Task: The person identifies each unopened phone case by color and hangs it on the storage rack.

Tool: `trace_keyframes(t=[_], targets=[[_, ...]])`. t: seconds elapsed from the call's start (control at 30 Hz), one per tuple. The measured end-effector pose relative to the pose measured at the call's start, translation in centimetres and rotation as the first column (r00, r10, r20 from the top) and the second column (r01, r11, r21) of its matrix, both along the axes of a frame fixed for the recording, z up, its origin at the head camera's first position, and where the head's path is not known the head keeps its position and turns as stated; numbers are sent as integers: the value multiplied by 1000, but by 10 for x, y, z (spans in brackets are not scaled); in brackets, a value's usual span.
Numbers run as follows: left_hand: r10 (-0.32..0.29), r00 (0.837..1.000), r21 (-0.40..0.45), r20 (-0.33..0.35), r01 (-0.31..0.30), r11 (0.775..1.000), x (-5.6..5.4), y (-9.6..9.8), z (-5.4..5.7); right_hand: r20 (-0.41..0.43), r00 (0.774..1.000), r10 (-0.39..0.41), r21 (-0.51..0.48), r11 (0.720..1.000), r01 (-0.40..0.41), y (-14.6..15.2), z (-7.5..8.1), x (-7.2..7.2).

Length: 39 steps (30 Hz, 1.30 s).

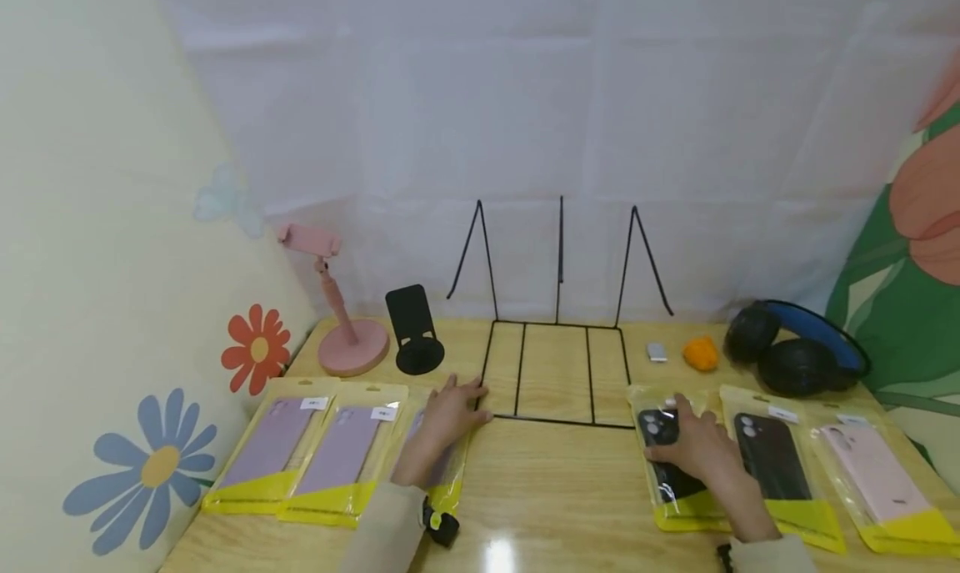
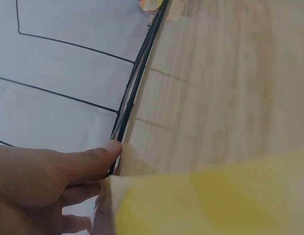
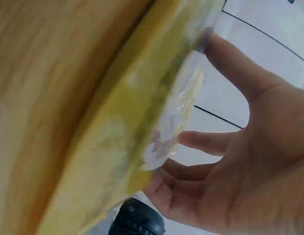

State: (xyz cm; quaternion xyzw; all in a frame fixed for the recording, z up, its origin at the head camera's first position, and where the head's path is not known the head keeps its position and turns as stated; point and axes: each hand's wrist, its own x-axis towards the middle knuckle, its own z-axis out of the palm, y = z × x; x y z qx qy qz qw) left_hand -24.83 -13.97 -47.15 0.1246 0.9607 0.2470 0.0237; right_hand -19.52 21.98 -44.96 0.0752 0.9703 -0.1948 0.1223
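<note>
A black wire display rack [image 1: 557, 324] with upright hooks stands at the middle back. My left hand [image 1: 448, 412] pinches its front left corner; in the left wrist view the thumb [image 2: 100, 159] lies on the wire. Beneath that forearm is a bagged purple phone case [image 1: 442, 469], partly hidden. My right hand [image 1: 701, 448] grips a clear, yellow-bottomed bag with a black phone case [image 1: 663, 473] in it, thumb at the left side and fingers toward the top. The right wrist view shows the bag's yellow lower part [image 3: 113, 142] beside the spread fingers.
Further bagged cases flank both hands: purple ones [image 1: 337, 452] left, a black one [image 1: 772, 456] and a pink one [image 1: 873, 473] right. Behind are a pink phone stand [image 1: 354, 348], black stand [image 1: 411, 314], small grey block [image 1: 656, 353], orange item [image 1: 701, 354] and headphones [image 1: 798, 366].
</note>
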Motion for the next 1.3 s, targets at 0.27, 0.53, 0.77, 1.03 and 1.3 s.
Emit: trace_keyframes(t=[0.27, 0.53, 0.77, 1.03, 1.3], targets=[[34, 999, -19, 17, -34, 999, 5, 0, 2, -122, 991, 61, -129, 989, -77, 4, 4, -4], [27, 1000, -48, 6, -26, 998, 7, 1, 4, -293, 952, 89, -298, 937, -179, 13, 40, 5], [15, 1000, -46, -28, -16, 999, 9, -2, 8, -346, 937, 42, -479, 851, -215, 0, 55, 8], [-31, 998, -50, -48, 28, 998, 5, -1, 8, -463, 883, 77, -530, 775, -346, -31, 81, 35], [-50, 998, -32, -32, 49, 998, 5, 1, 6, -711, 703, 23, -511, 670, -539, -63, 100, 43]])
